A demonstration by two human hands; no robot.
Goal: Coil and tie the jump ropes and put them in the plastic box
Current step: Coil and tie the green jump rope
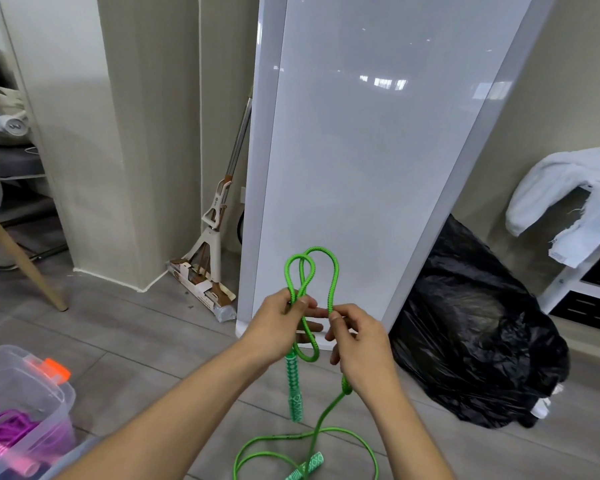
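Note:
A bright green jump rope (pixel 334 271) loops upward between my two hands at the centre of the head view. My left hand (pixel 278 323) grips the gathered loops, and one green patterned handle (pixel 294 386) hangs below it. My right hand (pixel 357 341) pinches the rope strand on the right side of the loop. The remaining rope trails down to the floor in a loose coil, with the second handle (pixel 307 465) lying at the bottom edge. A clear plastic box (pixel 54 393) with an orange latch sits at lower left and holds a purple rope (pixel 7 427) with pink handles.
A white glossy panel (pixel 361 150) stands straight ahead. A black rubbish bag (pixel 475 334) lies to the right, beside a white shelf with a cloth draped on it (pixel 568 192). A mop (pixel 215 230) leans in the corner. A chair leg (pixel 25 265) stands at left.

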